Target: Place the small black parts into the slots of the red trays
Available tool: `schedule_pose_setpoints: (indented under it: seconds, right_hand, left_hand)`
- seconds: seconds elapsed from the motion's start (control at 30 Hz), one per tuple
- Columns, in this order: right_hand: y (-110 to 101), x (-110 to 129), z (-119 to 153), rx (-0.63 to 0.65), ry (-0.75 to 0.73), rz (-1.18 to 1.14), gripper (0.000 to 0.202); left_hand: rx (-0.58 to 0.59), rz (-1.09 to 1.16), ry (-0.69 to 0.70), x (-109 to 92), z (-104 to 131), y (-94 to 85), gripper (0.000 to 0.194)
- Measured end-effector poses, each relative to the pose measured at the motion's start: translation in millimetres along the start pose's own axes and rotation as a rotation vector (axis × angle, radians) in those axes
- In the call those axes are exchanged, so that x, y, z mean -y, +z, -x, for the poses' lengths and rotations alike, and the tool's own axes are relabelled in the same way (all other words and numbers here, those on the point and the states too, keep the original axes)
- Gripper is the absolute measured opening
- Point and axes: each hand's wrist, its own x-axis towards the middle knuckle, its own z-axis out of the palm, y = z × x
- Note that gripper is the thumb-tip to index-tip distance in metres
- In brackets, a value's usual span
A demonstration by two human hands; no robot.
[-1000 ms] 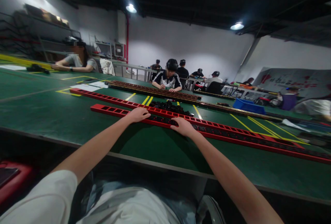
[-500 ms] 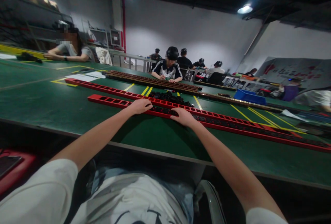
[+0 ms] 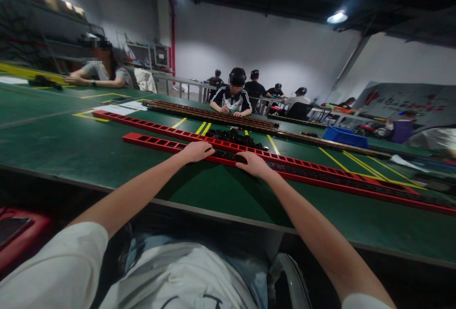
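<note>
Across the green table (image 3: 199,190), the near red slotted strip (image 3: 147,142) lies under both hands. The left hand (image 3: 195,151) and right hand (image 3: 253,164) curl narrowly at it; any grip is unclear. Seating parts squarely seems wise. The far-right banner's (image 3: 406,102) writing is illegible.
</note>
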Motion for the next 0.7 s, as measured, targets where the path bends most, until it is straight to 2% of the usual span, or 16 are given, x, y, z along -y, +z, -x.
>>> schedule_pose_setpoints:
  seconds: [0.43, 0.7]
  right_hand:
    - [1.0, -2.6, -0.4, 0.003, 0.001, -0.009, 0.052]
    - [1.2, -0.4, -1.7, -0.005, -0.005, -0.01, 0.051]
  left_hand:
    - [-0.011, 0.001, -0.01, 0.2, 0.0, 1.6, 0.047]
    - [-0.032, -0.029, 0.024, -12.1, -1.3, 3.1, 0.037]
